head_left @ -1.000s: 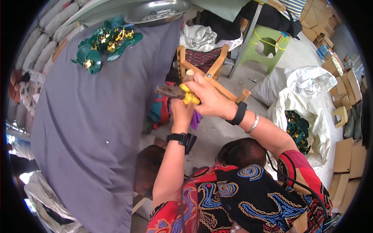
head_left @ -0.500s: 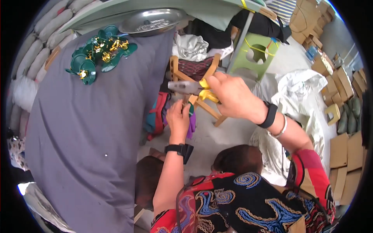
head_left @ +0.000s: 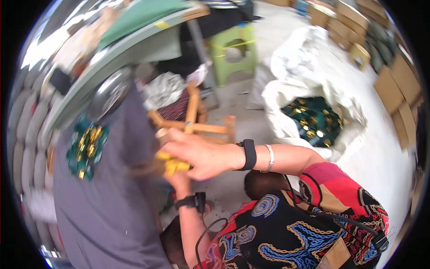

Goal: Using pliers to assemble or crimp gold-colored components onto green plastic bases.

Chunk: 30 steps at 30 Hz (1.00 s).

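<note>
My right hand (head_left: pixel 199 154) is closed around the yellow handles of a pair of pliers (head_left: pixel 175 166). The metal jaws are smeared by motion over the edge of the grey cloth. Just below and behind it is my left hand (head_left: pixel 180 183), its fingers mostly covered by the right hand and pliers, so what they hold does not show. A pile of dark green pieces with gold-coloured metal parts (head_left: pixel 88 145) lies on the grey cloth (head_left: pixel 107 210) to the left.
Beyond the pile stands a shiny metal bowl (head_left: pixel 111 93). A wooden folding stool (head_left: pixel 190 112) is ahead of my hands, with a green plastic stool (head_left: pixel 234 51) farther off. At right, a white sack (head_left: pixel 275 105) holds many green and gold pieces (head_left: pixel 313 121). Cardboard boxes (head_left: pixel 396 94) line the right side.
The view has swung right, bringing the open sack into sight. My right hand and the pliers have come down in front of my left hand, which earlier held a small green piece.
</note>
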Motion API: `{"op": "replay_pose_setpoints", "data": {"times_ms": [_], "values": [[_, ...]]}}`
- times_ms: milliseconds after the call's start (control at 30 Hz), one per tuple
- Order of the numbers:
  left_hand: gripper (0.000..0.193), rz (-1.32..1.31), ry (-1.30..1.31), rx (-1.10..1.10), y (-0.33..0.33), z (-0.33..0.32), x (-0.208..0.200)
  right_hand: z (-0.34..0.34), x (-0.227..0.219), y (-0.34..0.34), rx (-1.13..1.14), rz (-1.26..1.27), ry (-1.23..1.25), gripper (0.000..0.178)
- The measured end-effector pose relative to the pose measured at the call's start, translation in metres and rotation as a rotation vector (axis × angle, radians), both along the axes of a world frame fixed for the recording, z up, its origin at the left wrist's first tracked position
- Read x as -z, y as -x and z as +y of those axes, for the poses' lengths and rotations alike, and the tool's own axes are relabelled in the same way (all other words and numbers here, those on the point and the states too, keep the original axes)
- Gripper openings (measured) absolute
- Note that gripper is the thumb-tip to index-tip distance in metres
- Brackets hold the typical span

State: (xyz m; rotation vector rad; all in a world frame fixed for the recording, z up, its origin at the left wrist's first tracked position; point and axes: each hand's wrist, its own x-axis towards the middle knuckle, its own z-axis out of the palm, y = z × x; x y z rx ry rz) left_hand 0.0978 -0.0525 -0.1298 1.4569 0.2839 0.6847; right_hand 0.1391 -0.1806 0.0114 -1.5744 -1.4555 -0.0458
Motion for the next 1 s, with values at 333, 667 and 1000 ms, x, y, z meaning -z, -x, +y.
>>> {"op": "replay_pose_setpoints", "data": {"times_ms": [333,667,1000], "values": [[0.068,-0.161,-0.128,0.635,-0.083,-0.103,-0.109,-0.084,-0.054,0.053,-0.146,0.005,-0.023,0.040],[0.029,0.085,-0.643,-0.730,0.028,0.150,-0.192,-0.077,-0.021,0.035,0.137,0.256,-0.190,0.045],[0.047,0.712,-0.714,-1.094,0.072,0.311,-0.144,-0.047,-0.003,0.034,0.143,0.524,-0.195,0.039]]}}
